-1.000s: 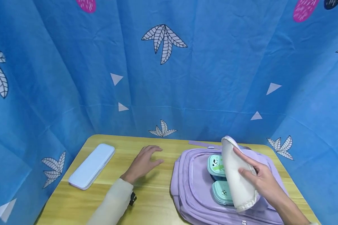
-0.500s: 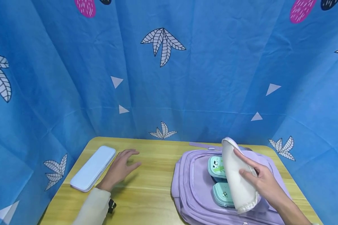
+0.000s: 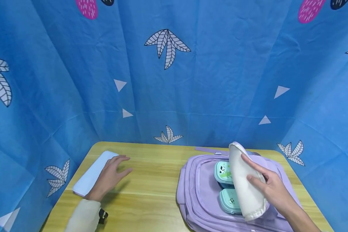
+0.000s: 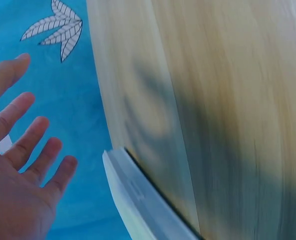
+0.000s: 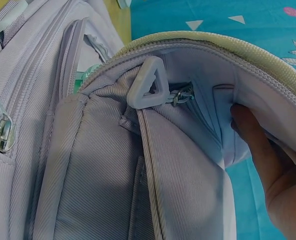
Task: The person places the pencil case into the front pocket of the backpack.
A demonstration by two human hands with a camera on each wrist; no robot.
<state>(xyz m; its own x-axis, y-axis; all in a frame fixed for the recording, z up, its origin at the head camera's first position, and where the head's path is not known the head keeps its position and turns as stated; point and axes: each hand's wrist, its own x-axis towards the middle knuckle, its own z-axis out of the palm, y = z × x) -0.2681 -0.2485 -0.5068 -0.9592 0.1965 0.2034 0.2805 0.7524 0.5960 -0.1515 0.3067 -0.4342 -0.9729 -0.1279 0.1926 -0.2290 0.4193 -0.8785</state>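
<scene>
My left hand (image 3: 109, 175), fingers spread and slightly bent, hovers over the right side of a long, flat, pale blue case (image 3: 92, 172) with rounded corners. The left wrist view shows nothing in that hand, with the case (image 4: 138, 200) beyond it. On the right lies a lilac backpack (image 3: 203, 201). My right hand (image 3: 269, 187) grips the pocket flap (image 3: 245, 183), its white side showing, and holds it raised. In the right wrist view the thumb presses the flap's zipped inner side (image 5: 197, 70). Two mint-green lidded boxes, one panda-printed (image 3: 224, 170), the other (image 3: 230, 200) nearer, sit in the pocket, partly behind the flap.
A yellow wood-grain table (image 3: 150, 187) bears the case and the backpack. Blue patterned cloth (image 3: 174, 90) stands behind and on both sides. A lilac strap (image 3: 206, 149) lies along the back edge. A triangular zip pull (image 5: 150, 85) hangs by the flap.
My left hand has moved left from the middle of the table to over the pale blue case. My right hand has kept the flap raised in about the same place.
</scene>
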